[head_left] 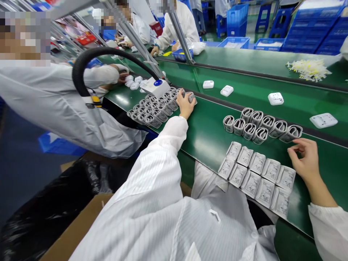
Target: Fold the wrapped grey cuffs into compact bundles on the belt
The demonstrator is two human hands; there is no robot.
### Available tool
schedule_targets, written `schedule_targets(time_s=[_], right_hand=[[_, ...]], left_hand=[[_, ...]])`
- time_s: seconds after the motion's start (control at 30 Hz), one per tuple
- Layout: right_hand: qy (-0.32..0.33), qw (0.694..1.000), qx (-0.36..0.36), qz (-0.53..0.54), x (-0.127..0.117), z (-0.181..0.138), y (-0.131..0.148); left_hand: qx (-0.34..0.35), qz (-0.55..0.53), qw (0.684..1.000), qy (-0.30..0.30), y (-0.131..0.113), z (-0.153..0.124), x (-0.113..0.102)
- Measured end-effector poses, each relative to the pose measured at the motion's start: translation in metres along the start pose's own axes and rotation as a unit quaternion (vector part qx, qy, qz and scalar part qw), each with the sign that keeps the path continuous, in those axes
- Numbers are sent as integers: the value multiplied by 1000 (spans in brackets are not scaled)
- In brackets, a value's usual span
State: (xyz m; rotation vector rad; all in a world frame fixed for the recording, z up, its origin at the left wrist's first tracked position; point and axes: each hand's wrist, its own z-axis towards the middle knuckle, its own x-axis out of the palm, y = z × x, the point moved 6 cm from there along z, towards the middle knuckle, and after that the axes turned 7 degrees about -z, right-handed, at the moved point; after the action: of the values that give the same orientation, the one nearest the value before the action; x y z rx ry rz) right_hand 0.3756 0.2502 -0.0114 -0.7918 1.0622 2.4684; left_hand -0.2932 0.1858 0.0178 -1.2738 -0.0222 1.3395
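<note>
My left hand [185, 103] reaches out to the far end of a dense cluster of grey coiled cable bundles [154, 110] and closes on a bundle [190, 96] at its right edge. My right hand [304, 157] rests on the green bench [206, 134] with its fingers loosely curled and nothing in them. It lies beside a second row of grey cable bundles [261, 127] and just right of two rows of flat white packets [258, 175] at the bench's near edge.
White socket plates [275, 98] ride the green conveyor [244, 81] behind the bench. A co-worker in white [54, 101] stands at left near a black hose [81, 63]. A cardboard box with a black bag [54, 214] sits below. Blue crates [312, 32] stand at the back.
</note>
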Motion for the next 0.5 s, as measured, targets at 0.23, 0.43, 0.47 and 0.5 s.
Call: schedule_targets(time_s=[0.23,0.43,0.47,0.5], right_hand=[[9,999,18,30,1,-4,9],[101,978,140,115,9,-5,9],[121,974,151,120,9,-4,12],[144,970,155,124,8,-3,15]], left_hand=[[-15,-105,989,-98,-3,5,-11],[152,-108,980,63,-37,-51,42],[180,-127,971,91,-46,-67,51],[204,-145,961,118,-55,-84,60]])
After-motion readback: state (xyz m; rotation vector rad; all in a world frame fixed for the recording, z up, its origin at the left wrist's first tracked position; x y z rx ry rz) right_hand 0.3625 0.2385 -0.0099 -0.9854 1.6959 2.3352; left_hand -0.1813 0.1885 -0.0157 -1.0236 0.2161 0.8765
